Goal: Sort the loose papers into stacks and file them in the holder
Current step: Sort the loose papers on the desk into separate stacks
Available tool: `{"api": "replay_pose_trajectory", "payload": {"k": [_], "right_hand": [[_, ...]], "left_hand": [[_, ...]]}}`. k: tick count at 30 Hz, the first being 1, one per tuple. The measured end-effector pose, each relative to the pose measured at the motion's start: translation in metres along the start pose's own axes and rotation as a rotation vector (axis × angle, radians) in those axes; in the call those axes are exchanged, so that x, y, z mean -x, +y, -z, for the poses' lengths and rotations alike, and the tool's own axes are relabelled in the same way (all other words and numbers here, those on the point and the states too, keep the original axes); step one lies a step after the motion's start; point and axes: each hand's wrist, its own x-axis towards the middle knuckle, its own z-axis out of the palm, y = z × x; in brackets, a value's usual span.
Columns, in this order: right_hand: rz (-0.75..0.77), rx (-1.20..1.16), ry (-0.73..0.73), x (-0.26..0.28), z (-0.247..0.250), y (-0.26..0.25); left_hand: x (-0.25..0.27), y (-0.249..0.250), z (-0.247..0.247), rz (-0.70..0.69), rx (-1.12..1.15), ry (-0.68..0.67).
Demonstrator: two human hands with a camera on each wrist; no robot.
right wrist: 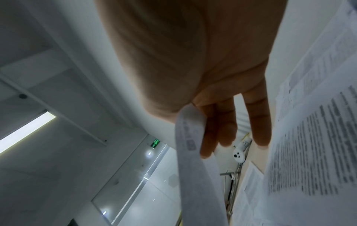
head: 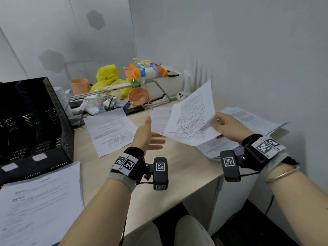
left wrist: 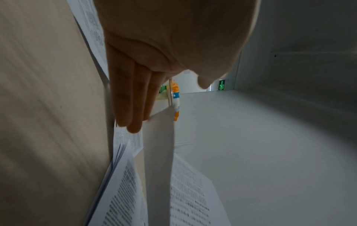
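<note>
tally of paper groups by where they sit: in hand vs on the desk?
Held sheet, pinched by the right hand: 1
Paper lots on the desk: 4 (near left, middle, behind the held sheet, right pile)
Total: 5

The left hand (left wrist: 154,45) hangs with straight fingers (left wrist: 133,107) over the desk (left wrist: 48,107), fingertips near a lifted sheet (left wrist: 160,152) above printed papers (left wrist: 123,191).

Back of my desk (head: 179,167): orange cup (head: 80,86), yellow bag (head: 106,77), orange-and-white packet (head: 144,70) on a clear riser beside a phone (head: 172,73), orange bowl (head: 138,97) tipped underneath. Green exit sign (right wrist: 155,143) overhead.
</note>
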Motion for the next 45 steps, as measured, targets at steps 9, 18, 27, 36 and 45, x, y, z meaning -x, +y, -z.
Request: {"api": "replay_pose_trajectory", "payload": {"k": [9, 18, 27, 36, 45], "right_hand": [[-0.005, 0.072, -0.084, 0.002, 0.043, 0.031], [-0.066, -0.071, 0.156, -0.003, 0.055, 0.041], [-0.101, -0.091, 0.081, 0.007, 0.045, 0.056], [-0.268, 0.006, 0.163, 0.008, 0.042, 0.094], [-0.265, 0.073, 0.315, 0.014, 0.041, 0.1]], "left_hand": [[-0.036, -0.032, -0.043, 0.134, -0.158, -0.154], [-0.046, -0.037, -0.08, -0.026, -0.28, -0.259], [-0.049, -0.041, -0.126, -0.076, -0.118, -0.258], [-0.049, -0.067, -0.146, 0.064, -0.492, -0.369], [-0.04, -0.068, -0.148, 0.067, -0.734, -0.382]]}}
